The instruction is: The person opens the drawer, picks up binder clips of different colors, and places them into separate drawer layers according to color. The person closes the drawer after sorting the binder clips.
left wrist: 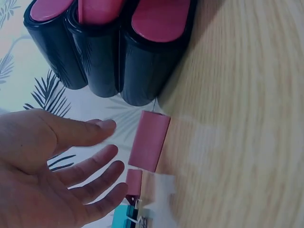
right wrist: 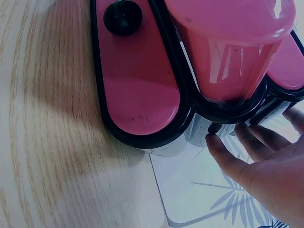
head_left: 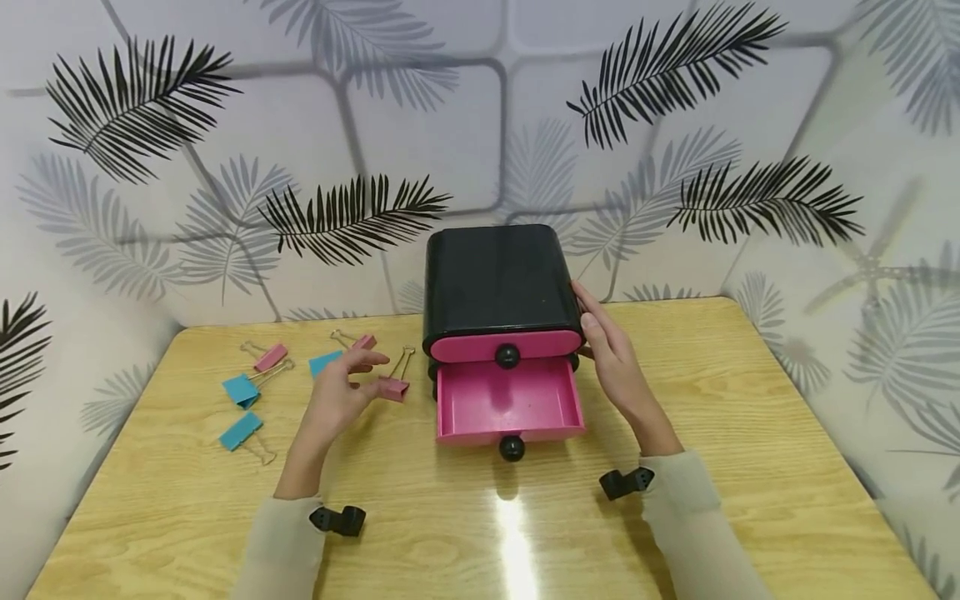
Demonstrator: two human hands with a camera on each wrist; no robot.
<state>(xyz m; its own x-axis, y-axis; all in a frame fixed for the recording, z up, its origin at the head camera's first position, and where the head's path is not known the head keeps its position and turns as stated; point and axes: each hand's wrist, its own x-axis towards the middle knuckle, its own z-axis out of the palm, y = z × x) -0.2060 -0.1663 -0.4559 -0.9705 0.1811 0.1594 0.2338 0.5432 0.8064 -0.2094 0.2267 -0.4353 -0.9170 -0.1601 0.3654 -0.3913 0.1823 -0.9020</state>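
no readable text in any view

no word, number, brand or label can be read in the head view or in either wrist view. the bottom drawer front (right wrist: 142,80) carries small dark marks near its lower end in the right wrist view, too faint to make out as writing. the black device at the right sleeve (head_left: 627,482) shows tiny dots, too small to tell as a sign. the wall covering (head_left: 420,150) bears printed leaf shapes and lines, with no legible lettering.
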